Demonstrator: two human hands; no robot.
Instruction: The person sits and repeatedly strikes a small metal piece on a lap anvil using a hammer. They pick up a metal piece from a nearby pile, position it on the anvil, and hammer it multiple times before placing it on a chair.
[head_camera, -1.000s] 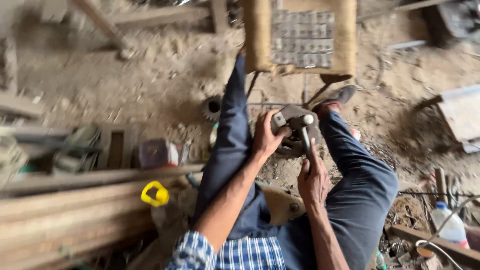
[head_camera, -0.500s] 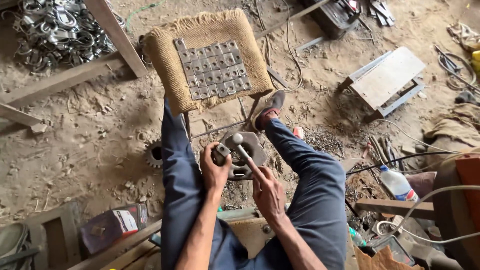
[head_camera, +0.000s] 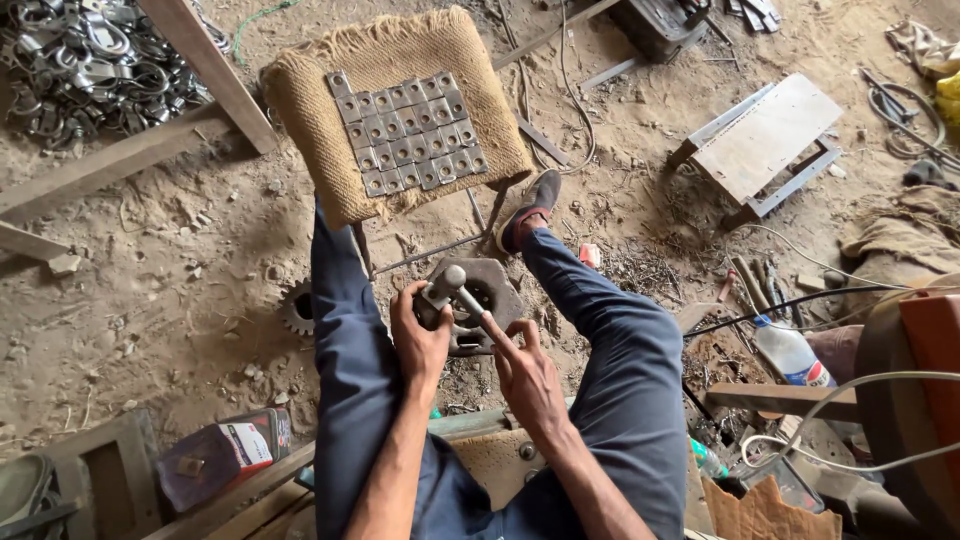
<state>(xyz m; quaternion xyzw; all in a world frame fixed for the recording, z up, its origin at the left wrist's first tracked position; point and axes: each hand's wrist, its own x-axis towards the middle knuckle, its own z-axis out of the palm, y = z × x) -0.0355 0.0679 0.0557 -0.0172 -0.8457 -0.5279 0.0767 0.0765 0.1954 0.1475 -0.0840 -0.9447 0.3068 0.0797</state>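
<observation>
— Starting at the far left, what do we see?
— We see a heap of metal clamps (head_camera: 75, 65) at the top corner; a wooden beam (head_camera: 120, 160) runs below it; a red and white packet (head_camera: 225, 455) lies near the bottom edge.
— And in the middle?
— We see a burlap cushion (head_camera: 390, 105) carrying rows of small metal plates (head_camera: 410, 130); below it our left hand (head_camera: 420, 340) is closed around a metal bolt piece (head_camera: 445, 285); that piece sits over a hexagonal steel block (head_camera: 485, 300) on the dirt between our knees; our right hand (head_camera: 525, 375) steadies a thin rod (head_camera: 478, 312) against the bolt piece, forefinger stretched along it, the other fingers loosely curled.
— Anything crowding it?
— A gear wheel (head_camera: 297, 305) lies just left of the leg; rightward we see a low metal stool (head_camera: 765, 140), a plastic bottle (head_camera: 790, 355) and cables (head_camera: 850, 395).
</observation>
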